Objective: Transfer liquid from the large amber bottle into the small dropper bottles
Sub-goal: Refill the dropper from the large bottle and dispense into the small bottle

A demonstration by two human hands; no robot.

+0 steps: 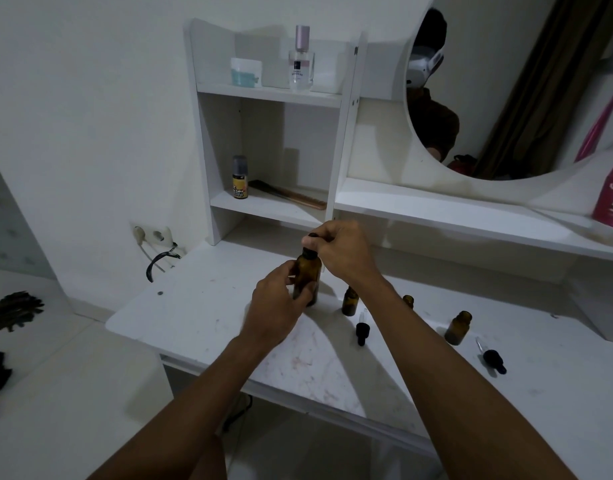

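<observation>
Large amber bottle point(308, 276) upright near counter's point(194, 306) back edge, gripped round its body by left hand point(275, 306); right hand point(343, 249) fingers pinching black dropper cap point(312, 237) at its neck. Three small dropper bottles point(458, 328) uncapped alongside.

We see dim, cool-toned picture, light flat and weak. Our forearms cast long soft shadows across white tabletop point(201, 306) toward us, so light seems to come from ahead and above. Shelf unit point(270, 95) compartments shaded inside. No hard glare; round mirror point(499, 98) reflects dark. Our right hand point(343, 251) slightly motion-blurred, our left hand point(277, 310) softer at edges. Wide-angle lens bends shelf edges and wall lines near frame borders. Fine detail smeared, grainy in dark corners.
</observation>
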